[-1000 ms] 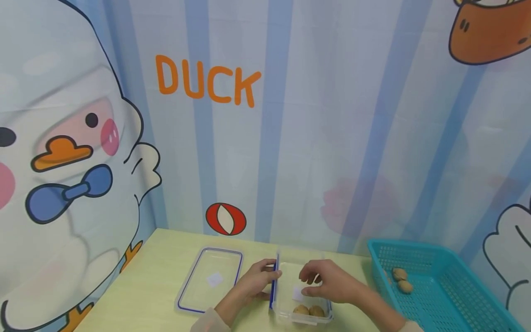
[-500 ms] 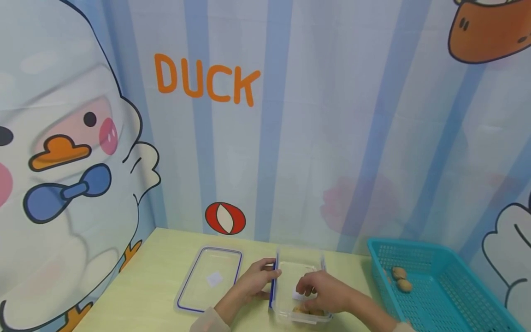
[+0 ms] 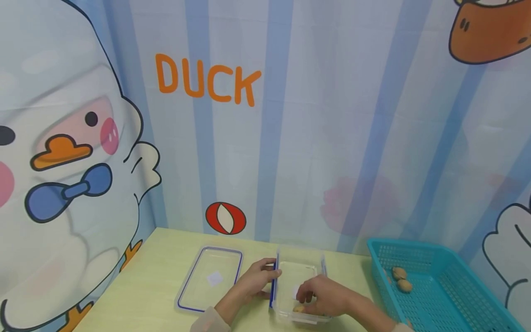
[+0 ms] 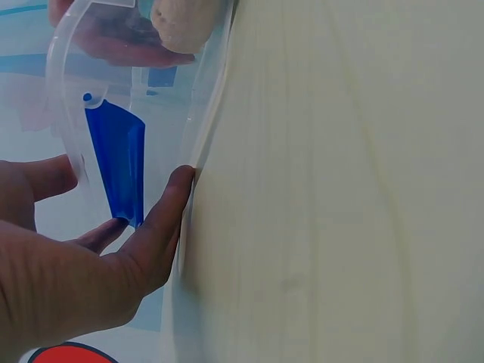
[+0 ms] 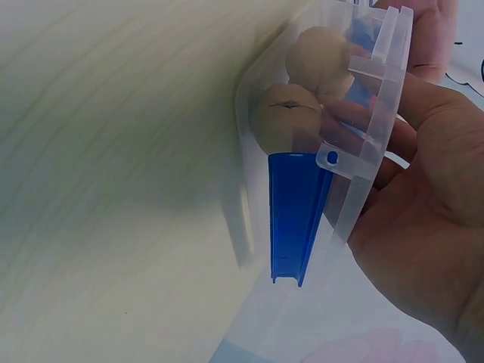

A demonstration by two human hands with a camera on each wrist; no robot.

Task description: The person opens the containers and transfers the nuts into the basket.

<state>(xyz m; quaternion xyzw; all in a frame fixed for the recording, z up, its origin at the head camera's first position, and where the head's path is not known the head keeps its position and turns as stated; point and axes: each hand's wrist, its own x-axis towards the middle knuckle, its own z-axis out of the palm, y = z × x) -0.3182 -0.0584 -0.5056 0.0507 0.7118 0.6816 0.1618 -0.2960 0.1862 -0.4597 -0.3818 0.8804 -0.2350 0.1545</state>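
Note:
A clear plastic box point(image 3: 296, 269) with blue side clips stands lidless on the table. My left hand point(image 3: 254, 280) grips its left wall, thumb at the rim and fingers outside beside the blue clip point(image 4: 119, 155). Two walnuts point(image 5: 291, 121) lie side by side at the near end of the box, one with a dark crack along its seam. My right hand point(image 3: 325, 295) reaches down inside, thumb and finger against the farther walnut point(image 5: 318, 59) in the right wrist view. From the head, one walnut point(image 3: 298, 308) shows beside the thumb; the hand covers the other.
The clear lid point(image 3: 211, 263) with a blue seal lies flat to the left. A turquoise basket point(image 3: 419, 243) with a few walnuts point(image 3: 401, 279) stands on the right. A printed curtain point(image 3: 315, 129) hangs behind the pale yellow table point(image 3: 157, 272).
My right hand has come down from above the box's middle to the walnuts at its near end, covering part of them. My left hand has kept its grip on the box wall.

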